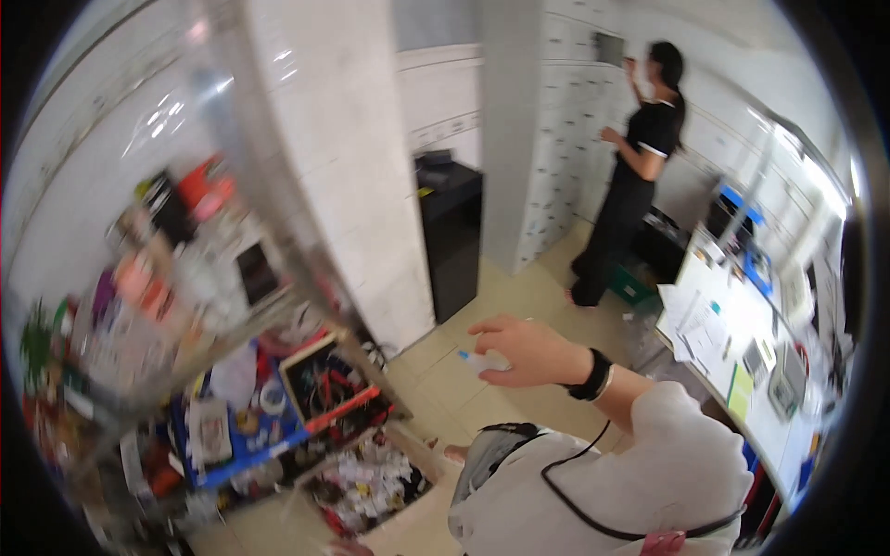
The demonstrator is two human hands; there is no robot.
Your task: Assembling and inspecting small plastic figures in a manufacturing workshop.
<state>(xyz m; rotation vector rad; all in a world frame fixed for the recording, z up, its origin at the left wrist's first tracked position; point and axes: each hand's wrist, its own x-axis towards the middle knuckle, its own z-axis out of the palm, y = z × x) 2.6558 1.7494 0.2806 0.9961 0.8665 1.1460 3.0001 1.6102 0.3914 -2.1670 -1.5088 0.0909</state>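
Observation:
My right hand (pixel 524 352) reaches out to the left over the tiled floor, a black band around its wrist. Its fingers and thumb close on a small white bottle with a blue tip (pixel 484 361), partly covered by the hand. The white sleeve (pixel 691 431) of that arm fills much of the lower right. My left hand does not show. Nearest to the right hand on the left is a cluttered shelf rack, with a blue tray (pixel 292 434) of small items on a lower level.
An open box (pixel 371 482) of scraps stands on the floor by the rack. A white pillar (pixel 334 167) rises behind it, beside a black cabinet (pixel 454 241). A person in black (pixel 640 157) stands at tall drawers (pixel 561 139). A desk (pixel 691 278) with papers runs along the right.

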